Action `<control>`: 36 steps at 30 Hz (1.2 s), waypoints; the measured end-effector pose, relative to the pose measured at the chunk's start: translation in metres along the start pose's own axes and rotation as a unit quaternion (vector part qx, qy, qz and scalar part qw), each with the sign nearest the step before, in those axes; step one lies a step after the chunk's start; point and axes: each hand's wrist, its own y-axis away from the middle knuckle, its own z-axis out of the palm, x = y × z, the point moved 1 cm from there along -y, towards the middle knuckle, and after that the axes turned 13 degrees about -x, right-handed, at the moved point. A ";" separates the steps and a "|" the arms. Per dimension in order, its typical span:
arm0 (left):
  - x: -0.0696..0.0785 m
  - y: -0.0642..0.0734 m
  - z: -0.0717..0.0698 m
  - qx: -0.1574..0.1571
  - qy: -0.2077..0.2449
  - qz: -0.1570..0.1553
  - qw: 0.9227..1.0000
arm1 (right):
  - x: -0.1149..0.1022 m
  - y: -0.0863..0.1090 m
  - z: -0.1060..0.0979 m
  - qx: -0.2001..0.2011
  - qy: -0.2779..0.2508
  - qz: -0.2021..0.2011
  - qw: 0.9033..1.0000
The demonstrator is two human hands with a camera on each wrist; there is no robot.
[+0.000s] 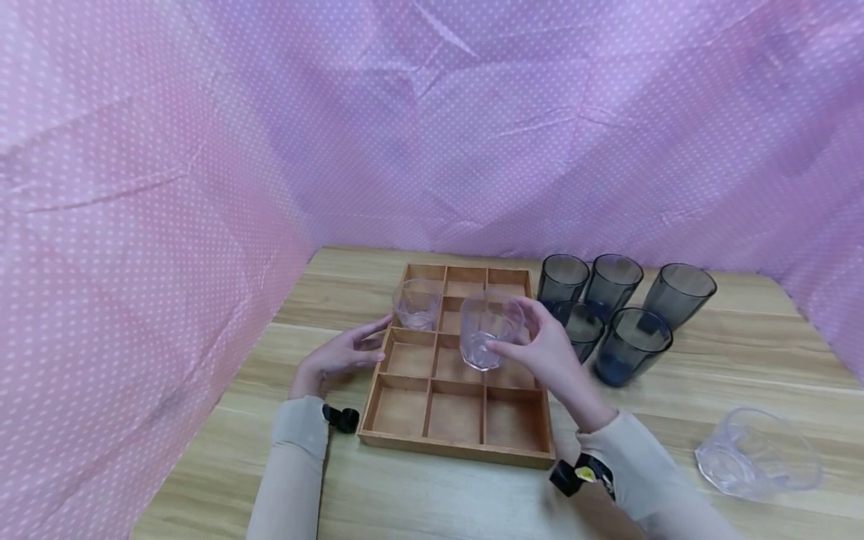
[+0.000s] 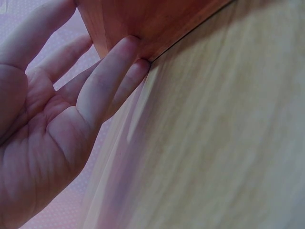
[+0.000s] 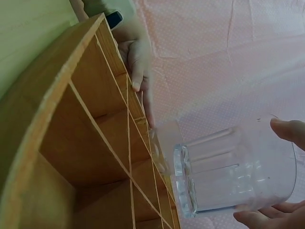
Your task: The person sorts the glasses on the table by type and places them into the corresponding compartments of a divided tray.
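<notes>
Five dark glasses (image 1: 626, 356) crowd the right of a wood-grain worktop (image 1: 736, 360), pink dotted cloth (image 1: 472, 150) behind.
Beside them lies a divided wooden tray (image 1: 455, 448), one clear tumbler (image 1: 415, 309) in a left compartment; a spare tumbler (image 1: 732, 461) sits near right. Above the tray's middle, the right hand (image 1: 545, 346) pinches a faceted glass (image 1: 481, 326); the left hand (image 1: 343, 352), fingers spread, touches the tray's side.

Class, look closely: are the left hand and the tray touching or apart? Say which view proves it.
Touching: the left wrist view shows the left hand's fingertips against the tray's side, with no gap.
</notes>
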 end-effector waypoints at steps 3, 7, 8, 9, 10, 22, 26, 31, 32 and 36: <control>0.000 0.000 0.000 0.000 0.008 -0.003 1.000 | 0.000 -0.010 0.001 0.007 -0.008 0.001 1.000; -0.002 -0.001 -0.001 -0.002 0.011 0.004 1.000 | 0.001 -0.022 0.003 0.024 -0.006 0.009 1.000; -0.003 -0.001 -0.001 -0.003 0.009 0.005 1.000 | 0.001 -0.025 0.004 0.026 -0.004 0.011 1.000; -0.003 -0.001 -0.002 -0.004 0.008 0.006 1.000 | 0.001 -0.028 0.005 0.030 -0.001 0.015 0.999; -0.004 -0.001 -0.002 -0.004 0.007 0.006 1.000 | 0.001 -0.031 0.006 0.032 -0.002 0.016 0.999; -0.003 -0.003 -0.006 -0.014 -0.006 0.012 1.000 | 0.000 -0.065 0.014 0.058 0.022 0.057 0.996; -0.003 -0.003 -0.006 -0.012 -0.004 0.009 1.000 | 0.001 -0.071 0.015 0.056 0.035 0.078 0.995; -0.003 -0.003 -0.006 -0.009 0.002 0.005 1.000 | 0.006 -0.077 0.015 0.058 0.054 0.094 0.992; -0.003 -0.003 -0.006 -0.010 0.004 0.004 1.000 | 0.007 -0.078 0.015 0.059 0.053 0.095 0.992; -0.002 -0.002 -0.006 -0.010 0.006 0.005 1.000 | 0.011 -0.080 0.016 0.058 0.044 0.090 0.993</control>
